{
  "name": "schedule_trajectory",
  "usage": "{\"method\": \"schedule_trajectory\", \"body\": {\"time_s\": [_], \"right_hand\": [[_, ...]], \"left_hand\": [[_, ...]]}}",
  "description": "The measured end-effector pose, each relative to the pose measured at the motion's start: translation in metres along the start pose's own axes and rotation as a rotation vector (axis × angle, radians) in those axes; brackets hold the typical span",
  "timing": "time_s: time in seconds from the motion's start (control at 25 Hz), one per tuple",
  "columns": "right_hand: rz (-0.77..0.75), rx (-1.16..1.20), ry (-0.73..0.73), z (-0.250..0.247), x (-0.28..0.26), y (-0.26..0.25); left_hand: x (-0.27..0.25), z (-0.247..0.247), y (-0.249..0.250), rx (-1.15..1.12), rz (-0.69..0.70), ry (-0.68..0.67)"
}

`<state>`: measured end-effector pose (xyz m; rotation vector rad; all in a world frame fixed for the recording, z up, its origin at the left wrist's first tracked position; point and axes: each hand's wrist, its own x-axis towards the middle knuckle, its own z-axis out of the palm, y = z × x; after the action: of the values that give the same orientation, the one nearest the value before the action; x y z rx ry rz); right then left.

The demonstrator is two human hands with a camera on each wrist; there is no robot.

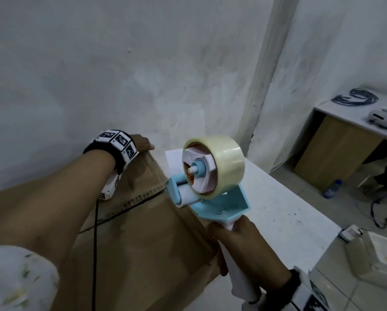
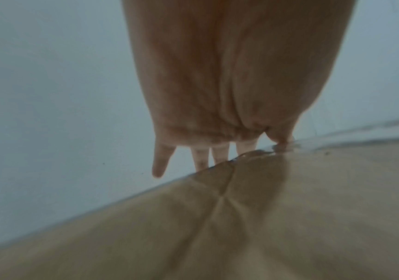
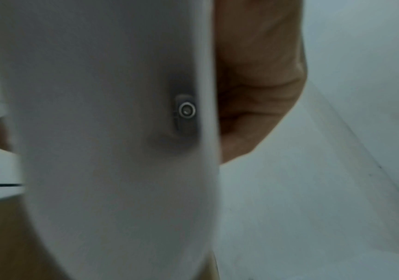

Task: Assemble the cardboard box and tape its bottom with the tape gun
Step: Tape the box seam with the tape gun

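Note:
A brown cardboard box (image 1: 147,239) lies on the white table, its top face showing a seam (image 1: 141,197) between flaps. My left hand (image 1: 144,143) rests on the box's far corner. In the left wrist view the left hand's fingers (image 2: 201,157) reach straight down past the far edge of the box (image 2: 241,217), thumb on the edge. My right hand (image 1: 229,241) grips the white handle of the tape gun (image 1: 212,176). It has a light blue frame and a clear tape roll, and its roller end is by the box's right edge at the seam. The handle (image 3: 109,132) fills the right wrist view.
The white table (image 1: 277,198) continues to the right of the box. A grey wall stands close behind. A black cable (image 1: 95,243) runs from my left wrist across the box. At right are a desk (image 1: 345,122) with coiled cables, a bottle (image 1: 332,189) on the floor, and a pale container (image 1: 378,254).

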<state>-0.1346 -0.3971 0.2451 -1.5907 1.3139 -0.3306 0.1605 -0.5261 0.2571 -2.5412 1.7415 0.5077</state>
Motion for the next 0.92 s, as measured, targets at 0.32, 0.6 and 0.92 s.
{"method": "schedule_trajectory", "body": {"time_s": [0.32, 0.6, 0.92], "right_hand": [[-0.083, 0.017, 0.042, 0.005, 0.001, 0.005], [-0.026, 0.063, 0.077, 0.009, 0.003, 0.008], [-0.096, 0.118, 0.067, 0.007, -0.009, 0.005]], "left_hand": [[-0.017, 0.003, -0.004, 0.056, 0.154, -0.116], [-0.04, 0.042, 0.019, 0.422, 0.014, -0.071], [-0.057, 0.062, 0.03, 0.501, 0.133, -0.126]]}}
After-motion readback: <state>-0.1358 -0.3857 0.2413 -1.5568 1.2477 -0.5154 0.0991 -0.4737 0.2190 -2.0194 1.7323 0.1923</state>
